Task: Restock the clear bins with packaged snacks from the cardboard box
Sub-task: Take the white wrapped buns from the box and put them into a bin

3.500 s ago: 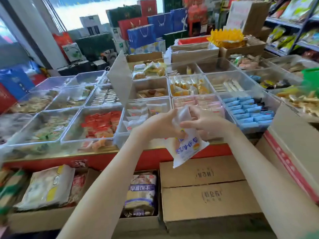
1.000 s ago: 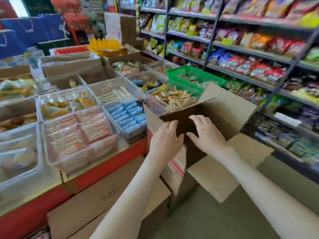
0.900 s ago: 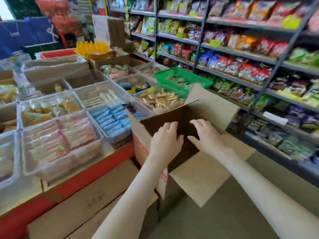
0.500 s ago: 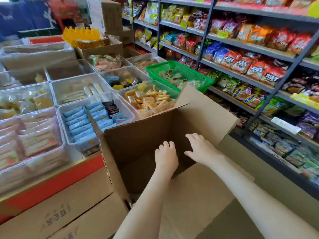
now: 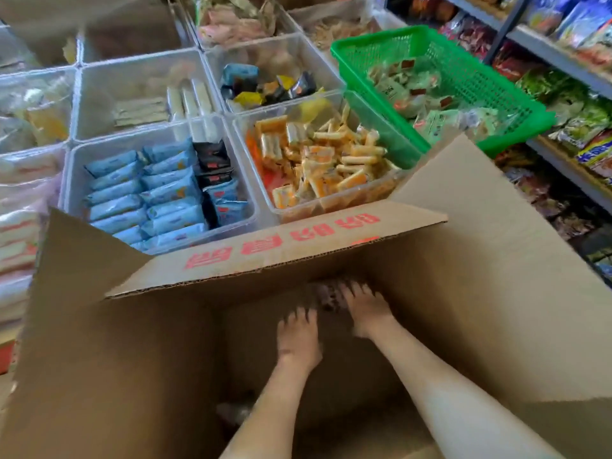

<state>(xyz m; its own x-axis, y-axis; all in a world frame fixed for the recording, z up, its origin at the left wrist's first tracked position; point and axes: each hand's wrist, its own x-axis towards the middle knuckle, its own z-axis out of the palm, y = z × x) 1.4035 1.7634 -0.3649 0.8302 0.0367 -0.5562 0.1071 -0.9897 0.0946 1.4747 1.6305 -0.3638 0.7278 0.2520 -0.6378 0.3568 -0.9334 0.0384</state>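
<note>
Cardboard box (image 5: 132,359): your left hand (image 5: 298,337) and right hand (image 5: 366,309) have reached deep inside, grips wide, holding nothing yet.

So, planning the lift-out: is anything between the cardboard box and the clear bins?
Only the cardboard box itself: its red-printed far flap leans over the near rims of the blue-packet bin and the orange-packet bin. The left hand and right hand are down inside it.

Unreadable red print (image 5: 281,241) on cardboard box (image 5: 132,359)

access: cardboard box (image 5: 132,359) mouth open | obstacle: far flap (image 5: 281,250) overhangs | floor: dim, possibly packets
</note>
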